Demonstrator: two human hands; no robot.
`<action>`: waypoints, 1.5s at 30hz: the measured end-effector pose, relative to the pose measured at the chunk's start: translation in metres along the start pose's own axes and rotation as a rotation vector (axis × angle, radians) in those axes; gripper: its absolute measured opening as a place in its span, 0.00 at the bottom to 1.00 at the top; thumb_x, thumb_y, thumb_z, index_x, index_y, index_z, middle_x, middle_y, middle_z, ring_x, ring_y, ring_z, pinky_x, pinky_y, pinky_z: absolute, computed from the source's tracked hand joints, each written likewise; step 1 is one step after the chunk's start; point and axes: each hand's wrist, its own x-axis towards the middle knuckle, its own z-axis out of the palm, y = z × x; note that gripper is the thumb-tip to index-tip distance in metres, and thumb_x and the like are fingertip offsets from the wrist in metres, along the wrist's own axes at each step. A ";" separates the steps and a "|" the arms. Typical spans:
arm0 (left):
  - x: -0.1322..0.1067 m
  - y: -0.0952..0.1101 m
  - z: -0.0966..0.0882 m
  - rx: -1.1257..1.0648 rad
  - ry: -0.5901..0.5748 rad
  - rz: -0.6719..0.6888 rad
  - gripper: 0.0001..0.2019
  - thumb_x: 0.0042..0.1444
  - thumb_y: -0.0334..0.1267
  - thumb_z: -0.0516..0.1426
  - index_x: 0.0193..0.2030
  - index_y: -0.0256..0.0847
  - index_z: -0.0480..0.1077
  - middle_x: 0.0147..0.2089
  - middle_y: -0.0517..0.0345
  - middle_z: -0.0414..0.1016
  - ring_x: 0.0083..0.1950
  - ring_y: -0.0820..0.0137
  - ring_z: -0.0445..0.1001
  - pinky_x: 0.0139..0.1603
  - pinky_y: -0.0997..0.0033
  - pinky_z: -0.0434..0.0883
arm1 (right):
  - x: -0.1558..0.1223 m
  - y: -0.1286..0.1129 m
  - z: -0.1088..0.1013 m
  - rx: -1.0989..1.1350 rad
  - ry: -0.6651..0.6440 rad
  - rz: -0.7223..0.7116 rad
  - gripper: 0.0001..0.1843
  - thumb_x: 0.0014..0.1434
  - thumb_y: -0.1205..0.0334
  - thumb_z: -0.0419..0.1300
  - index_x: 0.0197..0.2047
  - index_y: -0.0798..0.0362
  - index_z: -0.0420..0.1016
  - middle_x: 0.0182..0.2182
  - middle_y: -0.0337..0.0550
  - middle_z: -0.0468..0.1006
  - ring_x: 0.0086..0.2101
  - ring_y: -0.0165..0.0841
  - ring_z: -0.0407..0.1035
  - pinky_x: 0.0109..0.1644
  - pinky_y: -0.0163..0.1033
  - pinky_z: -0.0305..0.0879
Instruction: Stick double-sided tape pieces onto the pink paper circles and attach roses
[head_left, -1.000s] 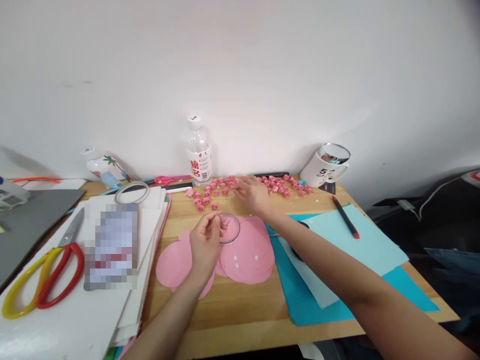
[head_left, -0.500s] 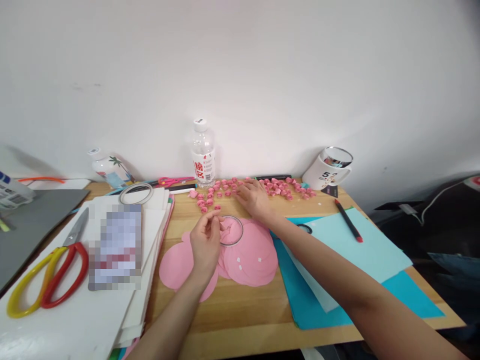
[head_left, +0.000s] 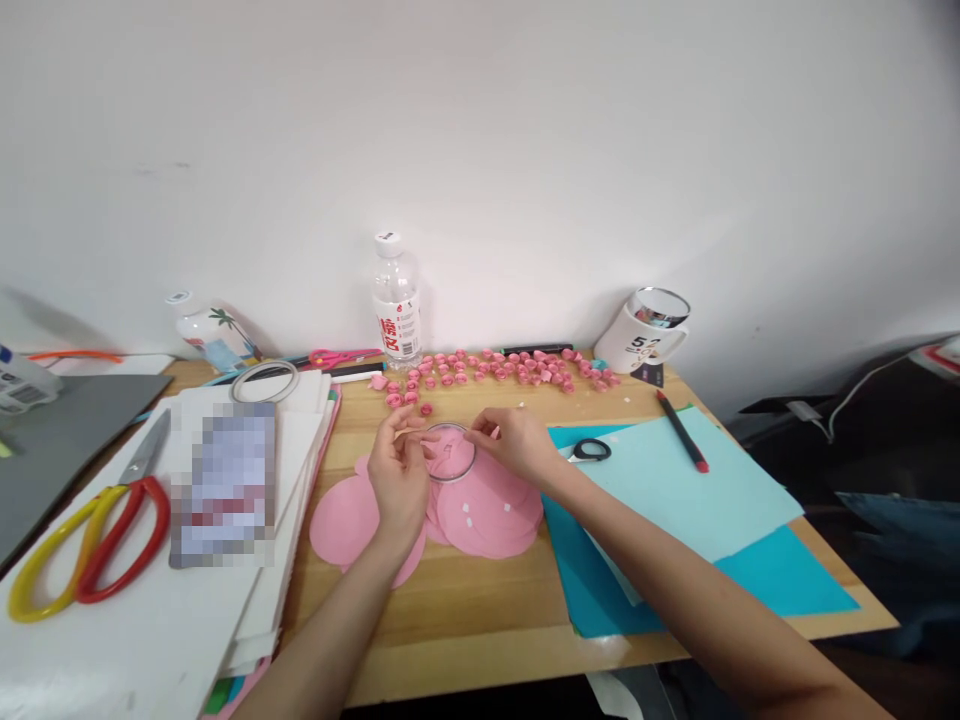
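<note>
1. Pink discs (head_left: pixel 491 530), overlapping too much to count, lie nearest.
2. 1 ring (head_left: pixel 463 476) sits over them, between the 2 hands; round, so no long axis.
3. Left hand (head_left: pixel 401 475): fingers bent at its left edge; grasp cannot be told.
4. Right hand (head_left: pixel 517 440): thumb and fingers drawn together at its right rim; anything grasped is unclear.
5. Beyond: over 20 rolls (head_left: pixel 448 379), 1 clear bottle (head_left: pixel 397 320), 1 mug (head_left: pixel 634 335).

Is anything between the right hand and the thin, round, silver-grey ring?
Nothing visible. The right hand is right beside the ring; whether they touch is unclear. Flat, round pink paper sheets lie beneath, not between.
</note>
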 end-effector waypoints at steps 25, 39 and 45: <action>-0.018 0.001 0.000 0.301 -0.006 0.429 0.13 0.59 0.32 0.49 0.49 0.40 0.68 0.42 0.52 0.77 0.37 0.69 0.77 0.39 0.71 0.72 | 0.051 -0.044 0.017 0.502 -0.152 -0.298 0.11 0.54 0.68 0.52 0.35 0.58 0.75 0.29 0.40 0.77 0.28 0.27 0.68 0.31 0.31 0.62; -0.015 -0.010 0.006 0.401 -0.220 0.292 0.14 0.56 0.28 0.49 0.49 0.39 0.64 0.32 0.58 0.75 0.35 0.71 0.75 0.38 0.71 0.70 | -0.009 0.041 -0.030 0.174 -0.190 0.062 0.16 0.41 0.65 0.67 0.37 0.55 0.74 0.27 0.40 0.78 0.27 0.31 0.71 0.28 0.33 0.65; -0.012 -0.016 0.006 0.423 -0.244 0.288 0.13 0.57 0.29 0.48 0.49 0.39 0.63 0.32 0.58 0.75 0.34 0.71 0.74 0.37 0.71 0.70 | -0.008 0.045 -0.020 0.310 -0.206 0.130 0.08 0.44 0.67 0.63 0.31 0.55 0.73 0.24 0.39 0.75 0.25 0.29 0.69 0.26 0.31 0.62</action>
